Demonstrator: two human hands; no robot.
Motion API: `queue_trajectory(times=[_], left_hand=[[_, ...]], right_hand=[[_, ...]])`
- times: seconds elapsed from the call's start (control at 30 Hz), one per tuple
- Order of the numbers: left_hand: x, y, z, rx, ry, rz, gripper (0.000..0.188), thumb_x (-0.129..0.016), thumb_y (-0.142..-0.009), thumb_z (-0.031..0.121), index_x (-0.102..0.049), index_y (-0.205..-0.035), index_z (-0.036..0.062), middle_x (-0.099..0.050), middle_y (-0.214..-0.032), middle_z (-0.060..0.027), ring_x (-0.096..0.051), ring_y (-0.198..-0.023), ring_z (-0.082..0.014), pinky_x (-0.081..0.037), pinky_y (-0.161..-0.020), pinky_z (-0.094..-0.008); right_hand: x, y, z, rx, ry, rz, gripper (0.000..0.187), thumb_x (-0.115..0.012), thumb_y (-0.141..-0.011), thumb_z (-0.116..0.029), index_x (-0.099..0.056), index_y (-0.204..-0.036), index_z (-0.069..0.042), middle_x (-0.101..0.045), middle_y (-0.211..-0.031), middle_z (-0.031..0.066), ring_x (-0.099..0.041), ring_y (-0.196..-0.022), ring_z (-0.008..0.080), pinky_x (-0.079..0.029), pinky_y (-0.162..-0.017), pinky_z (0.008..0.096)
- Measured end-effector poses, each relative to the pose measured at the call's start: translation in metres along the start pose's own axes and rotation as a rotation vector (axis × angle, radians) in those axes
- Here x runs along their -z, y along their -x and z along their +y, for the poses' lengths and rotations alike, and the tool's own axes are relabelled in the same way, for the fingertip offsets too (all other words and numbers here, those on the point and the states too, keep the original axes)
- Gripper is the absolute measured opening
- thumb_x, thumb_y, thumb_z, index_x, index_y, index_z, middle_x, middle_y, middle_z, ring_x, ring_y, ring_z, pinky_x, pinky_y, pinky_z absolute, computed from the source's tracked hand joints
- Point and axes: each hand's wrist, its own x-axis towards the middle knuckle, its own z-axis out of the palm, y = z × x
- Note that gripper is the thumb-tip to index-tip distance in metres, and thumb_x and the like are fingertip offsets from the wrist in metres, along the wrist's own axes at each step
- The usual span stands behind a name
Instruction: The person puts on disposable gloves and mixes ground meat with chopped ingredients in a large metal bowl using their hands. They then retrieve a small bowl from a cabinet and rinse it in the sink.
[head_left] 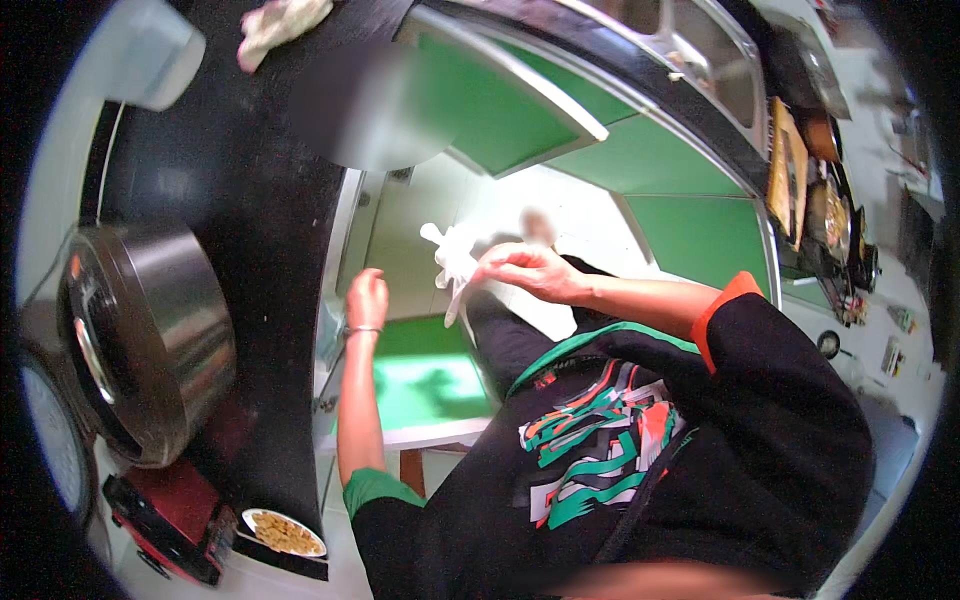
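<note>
My right hand (530,270) is over the middle of the view, its thumb and fingers pressed together. At its fingertips hangs a limp, bright white thing with several lobes, like a thin plastic bag (456,258); glare washes out its detail. My left hand (367,300) is at the edge of the dark counter (270,260), by the open cabinet below it. Its fingers are curled in, and I cannot make out what they hold, if anything. A thin band circles the left wrist. Green cabinet doors (500,110) stand open ahead.
On the dark counter are a large silver cooker (160,330), a red appliance (175,520), a white dish of brownish food bits (285,533), a translucent container (160,60) and a pale cloth (283,28). A green door (420,375) with a white edge lies near my legs.
</note>
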Motion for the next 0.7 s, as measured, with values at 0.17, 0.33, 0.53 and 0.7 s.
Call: queue_trajectory(times=[0.17, 0.33, 0.53, 0.7], left_hand=[[0.042, 0.020, 0.255, -0.276, 0.747, -0.135, 0.039, -0.062, -0.076, 0.015, -0.054, -0.113, 0.0086, -0.057, -0.106, -0.0103, -0.056, -0.091, -0.0142, -0.046, -0.077, -0.0283], [0.030, 0.007, 0.381, -0.128, 1.087, -0.474, 0.017, -0.053, -0.086, 0.009, -0.059, -0.100, 0.0018, -0.059, -0.087, 0.0026, -0.052, -0.078, -0.0080, -0.042, -0.066, -0.0226], [0.016, -0.018, 0.528, -0.274, 1.347, -0.484, 0.033, -0.046, -0.086, 0.000, -0.045, -0.119, 0.0019, -0.054, -0.105, -0.0031, -0.052, -0.089, -0.0094, -0.041, -0.075, -0.0223], [-0.004, -0.034, 0.642, -0.426, 1.207, -0.478, 0.041, -0.047, -0.084, -0.003, -0.040, -0.124, 0.0044, -0.054, -0.109, -0.0028, -0.051, -0.094, -0.0094, -0.041, -0.077, -0.0218]], right_hand=[[0.044, 0.059, -0.079, -0.061, -0.111, 0.130, 0.026, -0.048, -0.090, -0.020, -0.058, -0.104, 0.000, -0.061, -0.098, 0.0078, -0.054, -0.093, 0.0128, -0.042, -0.086, 0.0286], [0.120, 0.104, -0.140, 0.190, -0.291, 0.457, 0.043, -0.051, -0.088, -0.020, -0.037, -0.126, -0.006, -0.054, -0.109, 0.0094, -0.053, -0.097, 0.0156, -0.042, -0.086, 0.0278], [0.209, 0.198, -0.128, 0.093, -0.006, 0.517, 0.051, -0.060, -0.081, -0.019, -0.038, -0.125, -0.007, -0.053, -0.107, 0.0088, -0.051, -0.096, 0.0150, -0.040, -0.084, 0.0288], [0.266, 0.254, -0.143, 0.136, -0.212, 0.611, 0.023, -0.066, -0.077, -0.022, -0.061, -0.088, -0.003, -0.058, -0.075, 0.0011, -0.050, -0.074, 0.0074, -0.042, -0.068, 0.0246]])
